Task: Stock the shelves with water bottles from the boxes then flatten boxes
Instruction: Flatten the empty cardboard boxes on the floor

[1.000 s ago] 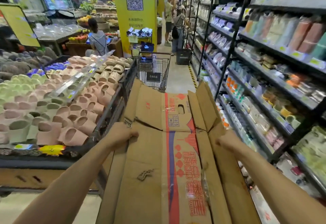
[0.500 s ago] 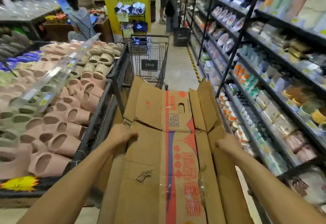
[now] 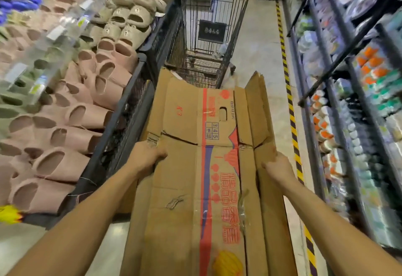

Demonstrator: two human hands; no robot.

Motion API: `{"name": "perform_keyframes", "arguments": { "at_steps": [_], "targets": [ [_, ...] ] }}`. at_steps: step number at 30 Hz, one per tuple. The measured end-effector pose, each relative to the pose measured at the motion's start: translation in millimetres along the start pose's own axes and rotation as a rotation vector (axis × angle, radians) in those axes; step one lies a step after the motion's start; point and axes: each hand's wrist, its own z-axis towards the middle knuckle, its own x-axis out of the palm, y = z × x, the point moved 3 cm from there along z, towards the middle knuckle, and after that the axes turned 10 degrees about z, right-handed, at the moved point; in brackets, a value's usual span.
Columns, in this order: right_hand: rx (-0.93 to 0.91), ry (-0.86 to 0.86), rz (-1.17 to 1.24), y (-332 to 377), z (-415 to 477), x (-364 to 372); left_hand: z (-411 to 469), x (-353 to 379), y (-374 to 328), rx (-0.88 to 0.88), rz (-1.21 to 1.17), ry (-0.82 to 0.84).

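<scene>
Grip comes first: the left hand [image 3: 150, 156] curls round the left edge of the flattened box [image 3: 195, 188], thumb on top, just below a cross crease. The right hand [image 3: 276, 167] clamps the right edge, where several layers of cardboard are stacked loosely. Both hands are closed on the cardboard at about the same point along its length, and the sheet runs forward from the person's body, printed side up.

The box is carried in the air above the aisle floor [image 3: 261, 62]. Its far flaps stand up unevenly and reach almost to the near end of a shopping cart [image 3: 208, 36]. A slipper display [image 3: 87, 101] in a wire-sided bin lies close on the left. Stocked shelves [image 3: 348, 101] line the right, beyond a strip of hazard tape [image 3: 291, 112]. I cannot make out any water bottles.

This looks like the late part of the task: the box is flat and is being carried, probably toward the cart. To do it well, the right hand should pinch all the layers together, since those loose panels could fan out or slip. Both hands should stay level so the sheet does not fold at the crease. The far end should be steered down the middle of the aisle, clear of the wire bin. Lifting the raised flaps over the cart's rim would stop them snagging there.
</scene>
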Motion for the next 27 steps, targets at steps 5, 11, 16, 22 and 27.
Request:
{"name": "perform_keyframes", "arguments": {
  "at_steps": [5,11,16,22,27],
  "targets": [
    [0.074,0.008,0.048,-48,49,62,72,27,58,-0.081,0.048,-0.048],
    [0.172,0.018,0.048,-128,122,152,181,61,132,-0.092,0.119,-0.016],
    [0.210,-0.001,0.049,-196,179,225,277,92,203,-0.119,0.117,0.036],
    [0.215,-0.024,0.047,-265,243,291,367,137,277,-0.242,0.002,0.082],
    [0.203,-0.026,0.030,-302,298,332,426,168,312,-0.263,-0.003,0.069]
  ]
}}
